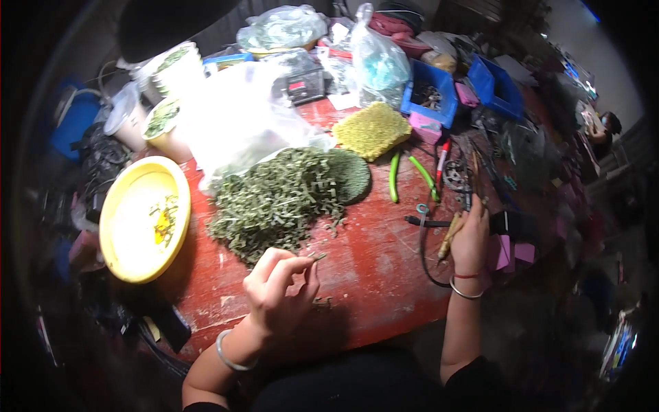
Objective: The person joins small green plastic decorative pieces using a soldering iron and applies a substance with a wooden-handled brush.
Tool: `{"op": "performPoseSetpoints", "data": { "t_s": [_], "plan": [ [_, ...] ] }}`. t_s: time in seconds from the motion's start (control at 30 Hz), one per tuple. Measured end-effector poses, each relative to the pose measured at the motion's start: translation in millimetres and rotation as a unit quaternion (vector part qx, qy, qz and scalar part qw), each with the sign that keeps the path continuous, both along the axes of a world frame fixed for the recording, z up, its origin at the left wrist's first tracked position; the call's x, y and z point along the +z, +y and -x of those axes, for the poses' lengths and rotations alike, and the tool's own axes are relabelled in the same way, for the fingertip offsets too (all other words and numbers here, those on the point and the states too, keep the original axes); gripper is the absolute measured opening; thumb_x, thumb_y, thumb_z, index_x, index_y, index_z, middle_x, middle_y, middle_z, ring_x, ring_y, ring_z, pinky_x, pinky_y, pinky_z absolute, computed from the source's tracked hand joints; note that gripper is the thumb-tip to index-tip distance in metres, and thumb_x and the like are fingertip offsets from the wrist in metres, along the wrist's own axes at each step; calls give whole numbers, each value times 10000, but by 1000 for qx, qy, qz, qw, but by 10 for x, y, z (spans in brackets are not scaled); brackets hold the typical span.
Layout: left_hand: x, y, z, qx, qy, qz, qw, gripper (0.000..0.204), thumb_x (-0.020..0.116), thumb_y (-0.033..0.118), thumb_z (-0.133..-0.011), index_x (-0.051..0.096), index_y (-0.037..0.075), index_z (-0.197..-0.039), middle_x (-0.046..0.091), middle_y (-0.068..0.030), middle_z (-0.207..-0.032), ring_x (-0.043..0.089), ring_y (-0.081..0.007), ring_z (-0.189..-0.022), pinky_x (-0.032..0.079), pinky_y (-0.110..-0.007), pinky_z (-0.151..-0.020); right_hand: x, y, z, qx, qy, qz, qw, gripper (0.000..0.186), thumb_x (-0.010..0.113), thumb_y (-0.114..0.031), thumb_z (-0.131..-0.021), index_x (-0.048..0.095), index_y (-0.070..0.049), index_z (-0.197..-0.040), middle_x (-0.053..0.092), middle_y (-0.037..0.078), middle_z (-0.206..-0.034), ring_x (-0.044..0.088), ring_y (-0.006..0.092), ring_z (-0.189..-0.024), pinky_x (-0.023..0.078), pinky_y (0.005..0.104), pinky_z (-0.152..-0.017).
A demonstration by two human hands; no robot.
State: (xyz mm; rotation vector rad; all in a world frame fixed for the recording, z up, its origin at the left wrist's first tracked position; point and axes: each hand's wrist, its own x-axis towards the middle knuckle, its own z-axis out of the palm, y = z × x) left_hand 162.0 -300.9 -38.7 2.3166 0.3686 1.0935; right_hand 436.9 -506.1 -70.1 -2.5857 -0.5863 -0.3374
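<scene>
My left hand (280, 283) pinches a small green strip (318, 257) between thumb and forefinger, just in front of a heap of short grey-green strips (278, 199). A round green textured piece (352, 176) lies partly under the heap's right side. On the right, my right hand (472, 237) is closed at a tan stick-shaped tool (450, 237) with a dark tip, which slants down beside the palm. Its fingertips reach a dark slim tool (469, 195); their exact grip is partly hidden.
A yellow basin (113, 233) with some small pieces stands at left. A white plastic bag (226, 123) sits behind the heap, with a yellow sponge-like block (372, 130) beside it. Green-handled pliers (394, 177), a dark cable (423, 254) and blue bins (431, 93) occupy the right side.
</scene>
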Motion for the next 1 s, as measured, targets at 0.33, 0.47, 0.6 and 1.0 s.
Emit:
{"op": "performPoseSetpoints", "data": {
  "t_s": [0.33,0.47,0.6,1.0],
  "plan": [
    [-106,87,101,12,-41,0,999,211,810,-70,-759,712,26,-919,644,-75,-812,579,-134,-586,486,-261,-496,609,574,805,296,-43,-152,942,129,743,-15,-893,705,-31,-1015,659,141,-870,669,327,-810,522,397,-706],
    [-85,61,76,1,-33,-22,999,219,804,-34,-742,700,22,-926,657,-110,-788,658,-266,-660,545,-346,-556,753,837,1101,492,9,-135,860,168,804,0,-823,712,-34,-960,623,114,-787,601,270,-692,467,362,-619],
    [-111,79,54,11,-43,-61,997,212,798,-16,-761,693,29,-939,653,-94,-773,654,-253,-654,540,-348,-552,629,951,1133,517,12,-178,837,184,811,0,-814,711,-33,-965,615,99,-783,568,260,-668,444,360,-603],
    [-103,75,43,-9,-22,-80,997,176,772,-14,-777,701,18,-934,658,-80,-793,650,-237,-660,532,-333,-547,488,924,1133,521,52,-197,829,206,829,-21,-811,703,-56,-970,590,73,-749,539,253,-660,430,358,-601]
  ]
}}
